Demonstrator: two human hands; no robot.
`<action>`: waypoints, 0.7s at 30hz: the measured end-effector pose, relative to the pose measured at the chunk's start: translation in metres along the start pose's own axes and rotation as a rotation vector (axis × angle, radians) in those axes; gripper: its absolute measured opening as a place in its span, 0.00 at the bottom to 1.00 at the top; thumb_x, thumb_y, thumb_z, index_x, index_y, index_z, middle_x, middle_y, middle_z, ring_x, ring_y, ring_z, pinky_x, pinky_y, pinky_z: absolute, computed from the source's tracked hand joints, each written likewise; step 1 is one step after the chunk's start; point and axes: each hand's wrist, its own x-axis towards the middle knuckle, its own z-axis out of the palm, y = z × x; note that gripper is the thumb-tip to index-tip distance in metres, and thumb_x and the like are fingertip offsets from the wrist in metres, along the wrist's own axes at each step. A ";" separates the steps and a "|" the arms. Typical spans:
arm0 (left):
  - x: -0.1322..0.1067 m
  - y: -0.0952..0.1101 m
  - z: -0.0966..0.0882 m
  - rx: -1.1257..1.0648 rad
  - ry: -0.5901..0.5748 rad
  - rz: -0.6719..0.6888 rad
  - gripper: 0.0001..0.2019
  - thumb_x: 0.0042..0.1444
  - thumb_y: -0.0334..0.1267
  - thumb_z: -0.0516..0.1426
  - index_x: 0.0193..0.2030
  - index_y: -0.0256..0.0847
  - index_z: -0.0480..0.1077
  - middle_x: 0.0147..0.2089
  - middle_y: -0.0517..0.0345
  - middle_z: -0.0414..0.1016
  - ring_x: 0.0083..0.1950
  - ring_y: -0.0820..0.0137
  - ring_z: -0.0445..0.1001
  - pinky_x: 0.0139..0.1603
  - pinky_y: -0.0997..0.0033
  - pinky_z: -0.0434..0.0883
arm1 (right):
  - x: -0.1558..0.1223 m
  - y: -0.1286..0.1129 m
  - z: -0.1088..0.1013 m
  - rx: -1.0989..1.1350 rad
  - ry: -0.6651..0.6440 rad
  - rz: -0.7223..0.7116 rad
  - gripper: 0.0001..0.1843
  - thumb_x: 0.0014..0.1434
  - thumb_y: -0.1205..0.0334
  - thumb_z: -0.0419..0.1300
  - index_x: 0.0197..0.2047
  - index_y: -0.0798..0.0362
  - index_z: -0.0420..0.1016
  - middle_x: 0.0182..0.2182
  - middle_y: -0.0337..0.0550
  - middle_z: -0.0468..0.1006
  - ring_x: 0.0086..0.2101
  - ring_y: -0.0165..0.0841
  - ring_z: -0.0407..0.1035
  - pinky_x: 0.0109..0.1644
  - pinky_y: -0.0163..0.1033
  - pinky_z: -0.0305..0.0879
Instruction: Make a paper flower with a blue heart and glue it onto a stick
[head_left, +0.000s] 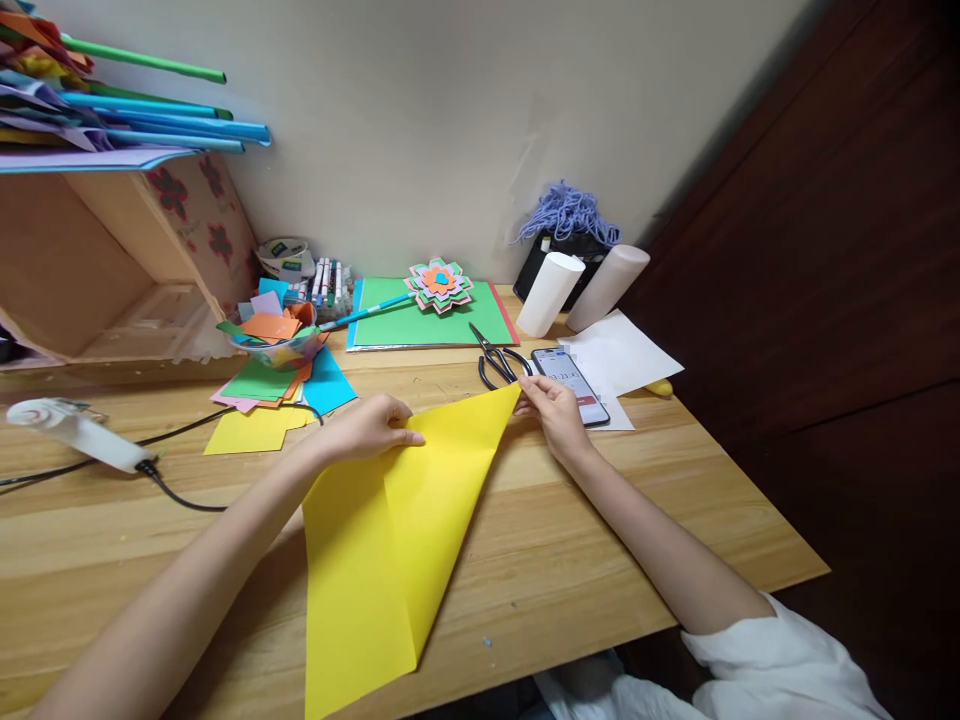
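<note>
A large yellow paper sheet [390, 540], folded over into a pointed shape, lies on the wooden table [675, 520] in front of me. My left hand [371, 428] presses down on its upper folded edge, fingers curled onto the paper. At the sheet's far pointed corner my right hand [551, 410] pinches the tip. The near end of the sheet hangs past the table's front edge.
Black scissors [496, 362] and a phone [571, 384] lie just beyond my right hand. Behind are a green sheet [427, 320] with a layered paper flower [439, 285], two white rolls [551, 293], markers, coloured paper scraps [274, 385], and a white glue gun [79, 432] with its cord at left.
</note>
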 end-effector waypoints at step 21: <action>-0.005 0.019 0.003 0.264 0.034 0.102 0.12 0.57 0.41 0.44 0.26 0.40 0.61 0.30 0.56 0.70 0.31 0.68 0.66 0.29 0.72 0.55 | 0.000 0.002 0.002 -0.076 -0.161 0.176 0.17 0.41 0.51 0.68 0.29 0.56 0.75 0.22 0.42 0.79 0.22 0.32 0.72 0.26 0.34 0.69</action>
